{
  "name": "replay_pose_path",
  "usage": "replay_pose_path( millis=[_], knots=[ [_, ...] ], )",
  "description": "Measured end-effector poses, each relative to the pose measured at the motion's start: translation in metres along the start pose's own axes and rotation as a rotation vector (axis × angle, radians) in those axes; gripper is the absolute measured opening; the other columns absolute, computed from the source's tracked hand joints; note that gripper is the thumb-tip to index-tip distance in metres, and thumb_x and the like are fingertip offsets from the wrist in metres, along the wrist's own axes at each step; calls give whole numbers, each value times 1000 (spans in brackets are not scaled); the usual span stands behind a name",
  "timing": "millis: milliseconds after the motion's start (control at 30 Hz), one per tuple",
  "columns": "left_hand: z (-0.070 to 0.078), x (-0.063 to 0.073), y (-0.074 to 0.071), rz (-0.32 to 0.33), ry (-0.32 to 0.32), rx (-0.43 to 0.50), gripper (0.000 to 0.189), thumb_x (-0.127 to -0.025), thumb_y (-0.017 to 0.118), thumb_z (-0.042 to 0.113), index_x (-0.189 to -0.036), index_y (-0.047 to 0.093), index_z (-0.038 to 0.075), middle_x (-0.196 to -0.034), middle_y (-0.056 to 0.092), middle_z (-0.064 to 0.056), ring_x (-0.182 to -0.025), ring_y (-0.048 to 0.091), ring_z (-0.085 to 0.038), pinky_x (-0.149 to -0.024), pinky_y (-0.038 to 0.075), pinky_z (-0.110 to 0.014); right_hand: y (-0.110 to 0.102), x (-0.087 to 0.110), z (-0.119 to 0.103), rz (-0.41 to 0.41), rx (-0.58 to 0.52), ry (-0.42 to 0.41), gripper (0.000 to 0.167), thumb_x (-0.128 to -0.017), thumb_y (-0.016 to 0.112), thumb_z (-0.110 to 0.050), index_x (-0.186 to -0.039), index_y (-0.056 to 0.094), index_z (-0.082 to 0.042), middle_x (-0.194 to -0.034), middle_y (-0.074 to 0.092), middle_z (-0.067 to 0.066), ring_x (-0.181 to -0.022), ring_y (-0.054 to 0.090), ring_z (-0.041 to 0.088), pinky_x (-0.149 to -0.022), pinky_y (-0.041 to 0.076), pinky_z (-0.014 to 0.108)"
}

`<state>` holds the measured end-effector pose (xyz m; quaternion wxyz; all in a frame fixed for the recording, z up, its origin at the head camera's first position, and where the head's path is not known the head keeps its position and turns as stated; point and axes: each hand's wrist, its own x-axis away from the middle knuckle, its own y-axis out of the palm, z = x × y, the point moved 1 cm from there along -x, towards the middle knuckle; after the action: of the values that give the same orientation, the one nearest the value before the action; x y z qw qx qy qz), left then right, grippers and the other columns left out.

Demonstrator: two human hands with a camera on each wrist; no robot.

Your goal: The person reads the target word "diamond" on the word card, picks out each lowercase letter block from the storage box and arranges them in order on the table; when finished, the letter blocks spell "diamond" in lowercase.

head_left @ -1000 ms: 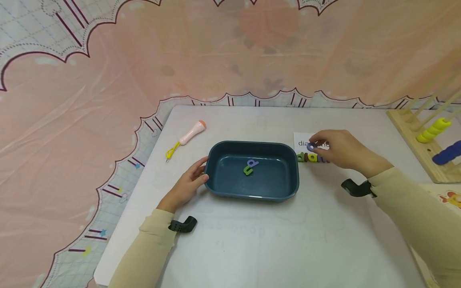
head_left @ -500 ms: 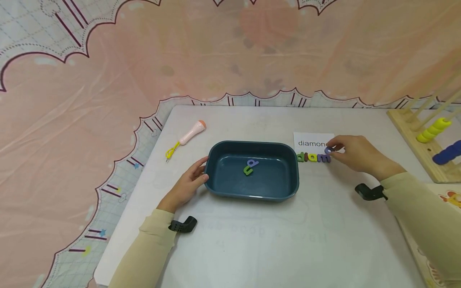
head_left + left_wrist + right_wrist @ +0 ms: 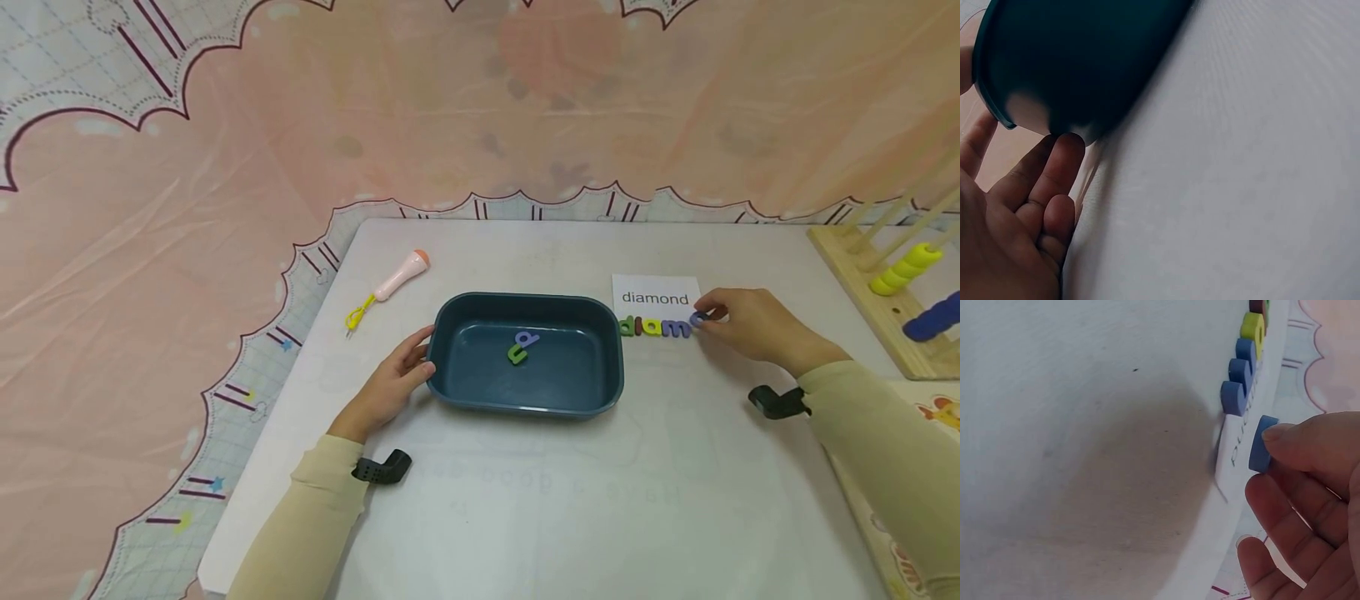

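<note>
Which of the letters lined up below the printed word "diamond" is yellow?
The a, third from the left, between the brown i and the purple m; it is the only yellow letter there.

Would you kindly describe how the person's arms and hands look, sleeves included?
The left sleeve and right sleeve are long, plain and beige. At the wrists sit the left device and right device, both black and bent in shape. The left hand and right hand wear no gloves.
</note>
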<state>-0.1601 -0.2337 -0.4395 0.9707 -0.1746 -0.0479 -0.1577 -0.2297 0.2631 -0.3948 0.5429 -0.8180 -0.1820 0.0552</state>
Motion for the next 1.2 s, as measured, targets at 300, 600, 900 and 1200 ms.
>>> replay_pose_path(
  millis=[300,600,900,1200],
  knots=[
    [1,0,0,2,-3,-13,62,-105,54,21,-160,25,14,-154,36,-26,-138,41,-41,-111,32,-56,5,-1,7,-42,-21,45,32,-94,62,-12,-118,62,9,-104,67,25,-99,60,41,-86,46,59],
    [2,-1,1,6,-8,-32,62,-105,53,22,-159,25,14,-154,36,-26,-138,40,-41,-111,32,-56,10,-2,9,-73,-43,70,32,-95,61,-10,-119,61,10,-107,65,25,-100,59,40,-88,46,59],
    [3,0,1,12,-25,-40,62,-105,54,24,-160,25,15,-154,36,-26,-139,40,-41,-111,31,-57,9,-1,9,-63,-28,38,30,-94,63,-9,-117,62,10,-106,67,25,-98,61,39,-87,47,59],
    [2,1,2,13,-25,-28,62,-105,53,22,-160,25,15,-154,36,-26,-139,40,-41,-111,31,-56,11,-2,10,-66,-28,31,31,-94,64,-10,-118,62,10,-104,67,23,-97,61,38,-87,48,58]
  ],
)
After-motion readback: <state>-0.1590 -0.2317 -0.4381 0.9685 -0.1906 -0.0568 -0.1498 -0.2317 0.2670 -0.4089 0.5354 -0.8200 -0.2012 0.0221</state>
